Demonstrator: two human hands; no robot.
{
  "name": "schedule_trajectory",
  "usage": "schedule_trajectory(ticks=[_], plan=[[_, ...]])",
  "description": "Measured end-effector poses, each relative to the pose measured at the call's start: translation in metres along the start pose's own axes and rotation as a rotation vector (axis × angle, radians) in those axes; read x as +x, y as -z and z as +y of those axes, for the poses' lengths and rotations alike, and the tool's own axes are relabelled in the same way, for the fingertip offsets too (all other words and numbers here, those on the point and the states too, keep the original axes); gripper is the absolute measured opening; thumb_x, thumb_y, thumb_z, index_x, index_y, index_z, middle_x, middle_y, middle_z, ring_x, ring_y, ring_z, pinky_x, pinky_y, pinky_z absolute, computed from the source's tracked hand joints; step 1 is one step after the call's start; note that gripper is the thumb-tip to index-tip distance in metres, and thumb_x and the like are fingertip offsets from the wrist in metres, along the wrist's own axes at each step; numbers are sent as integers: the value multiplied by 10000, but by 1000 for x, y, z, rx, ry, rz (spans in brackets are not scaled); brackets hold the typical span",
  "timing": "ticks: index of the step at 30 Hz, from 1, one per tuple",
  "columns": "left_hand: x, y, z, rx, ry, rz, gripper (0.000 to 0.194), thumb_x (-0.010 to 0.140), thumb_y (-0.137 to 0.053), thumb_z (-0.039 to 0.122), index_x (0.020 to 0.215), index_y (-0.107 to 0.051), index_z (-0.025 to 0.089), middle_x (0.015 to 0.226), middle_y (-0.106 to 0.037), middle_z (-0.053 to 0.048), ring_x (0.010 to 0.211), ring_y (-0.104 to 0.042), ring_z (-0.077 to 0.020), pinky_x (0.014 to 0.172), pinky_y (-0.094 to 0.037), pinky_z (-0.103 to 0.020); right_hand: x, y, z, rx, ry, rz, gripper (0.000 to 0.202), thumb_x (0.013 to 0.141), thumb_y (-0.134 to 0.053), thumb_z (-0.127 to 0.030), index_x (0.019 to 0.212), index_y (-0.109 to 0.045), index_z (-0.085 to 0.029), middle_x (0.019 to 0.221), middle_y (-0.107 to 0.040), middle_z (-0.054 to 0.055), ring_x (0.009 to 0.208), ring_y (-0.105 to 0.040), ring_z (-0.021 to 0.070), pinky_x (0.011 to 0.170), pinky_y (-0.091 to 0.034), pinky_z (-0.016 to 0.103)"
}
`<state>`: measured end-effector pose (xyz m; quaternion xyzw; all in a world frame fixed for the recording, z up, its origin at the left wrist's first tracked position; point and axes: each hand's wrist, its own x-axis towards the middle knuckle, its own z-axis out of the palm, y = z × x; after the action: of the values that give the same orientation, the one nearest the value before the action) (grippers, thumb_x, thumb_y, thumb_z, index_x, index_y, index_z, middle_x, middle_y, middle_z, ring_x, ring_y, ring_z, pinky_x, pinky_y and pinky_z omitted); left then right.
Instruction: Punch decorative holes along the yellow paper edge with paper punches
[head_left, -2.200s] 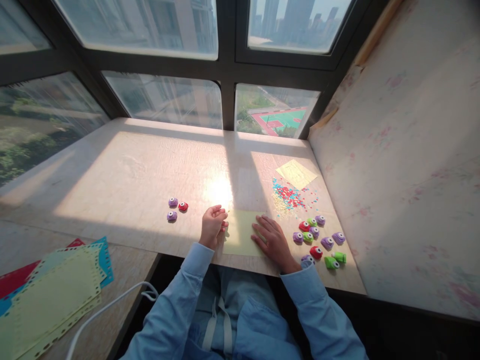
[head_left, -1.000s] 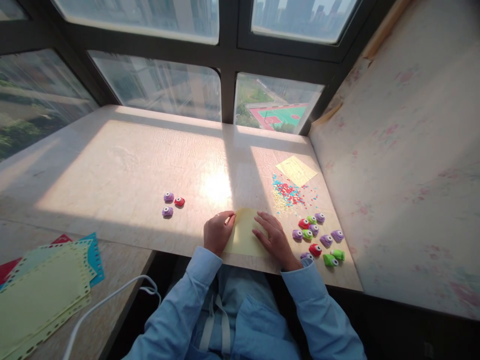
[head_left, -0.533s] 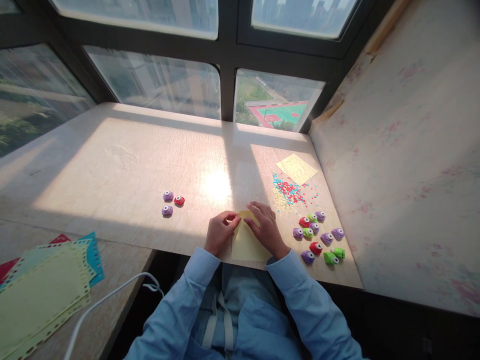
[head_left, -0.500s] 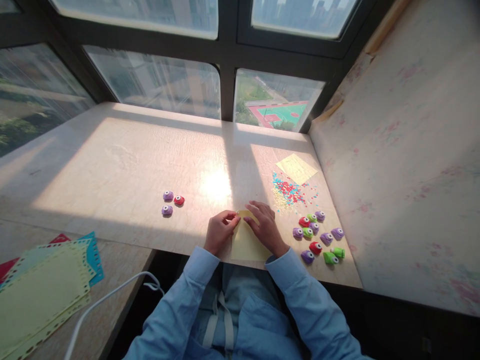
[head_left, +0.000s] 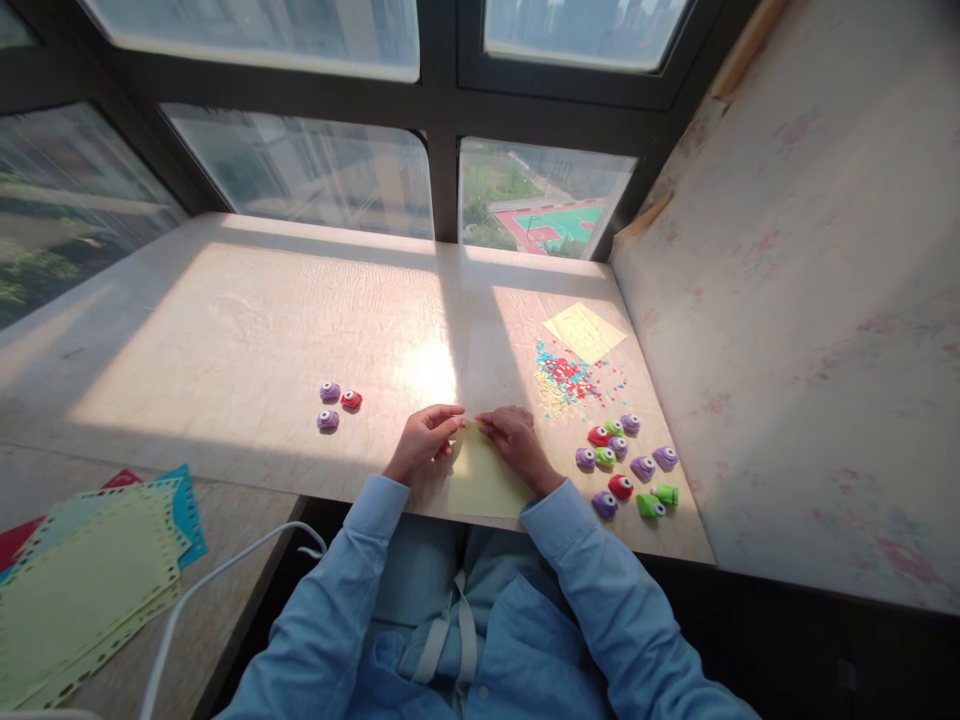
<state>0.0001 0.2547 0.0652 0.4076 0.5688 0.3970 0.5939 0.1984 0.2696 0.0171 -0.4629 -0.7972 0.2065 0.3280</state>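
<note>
The left grip (head_left: 425, 442) has thumb and forefinger drawn close at the pale-yellow sheet's (head_left: 484, 485) upper left corner; I cannot tell whether it, or the right grip (head_left: 514, 440) along the top edge, pinches anything. The sheet lies at six o'clock on the sunlit wooden surface (head_left: 262, 330). Outward from it, one-eyed punches (head_left: 620, 487) sit at three, windows (head_left: 300, 175) at twelve, a floral wall (head_left: 810, 300) at two.

Yellow sheet (head_left: 484, 488) partly hidden by right hand (head_left: 516, 438), punched sheets (head_left: 90, 590) cut off at left, distant buildings (head_left: 585, 25) blurred

Head-height view, forward and down
</note>
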Motion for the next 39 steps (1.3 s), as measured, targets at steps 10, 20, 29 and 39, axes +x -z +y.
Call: schedule_trajectory(ticks=[10, 20, 29, 39], plan=[[6, 8, -3, -27, 0, -136, 493, 689, -814, 338, 1080, -643, 93, 647, -622, 5, 503, -558, -91, 415, -396, -182, 0, 2, -3, -4, 19, -34, 208, 973, -588, -219, 1139, -714, -221, 972, -741, 61, 959, -646, 233, 900, -404, 405], [4, 13, -2, -70, 31, -169, 544, 724, -821, 351, 1166, -625, 103, 704, -665, -25, 554, -609, -103, 454, -432, -179, -1, 2, -3, -33, 42, -31, 215, 987, -562, -248, 1140, -711, -227, 969, -737, 66, 965, -647, 236, 901, -416, 405], [5, 14, -4, -85, 4, -167, 592, 678, -853, 351, 1165, -623, 105, 755, -671, -27, 589, -610, -102, 464, -432, -175, 0, 3, -4, -44, 49, -52, 219, 977, -576, -255, 1149, -709, -226, 1011, -742, 73, 993, -653, 245, 908, -438, 414], [14, 10, -8, -124, -62, -183, 553, 707, -824, 383, 1134, -600, 112, 669, -617, 24, 524, -565, -87, 499, -468, -213, -5, 4, -20, -32, 163, 77, 272, 988, -562, -349, 1200, -683, -229, 1043, -662, 109, 1018, -616, 253, 904, -489, 414]])
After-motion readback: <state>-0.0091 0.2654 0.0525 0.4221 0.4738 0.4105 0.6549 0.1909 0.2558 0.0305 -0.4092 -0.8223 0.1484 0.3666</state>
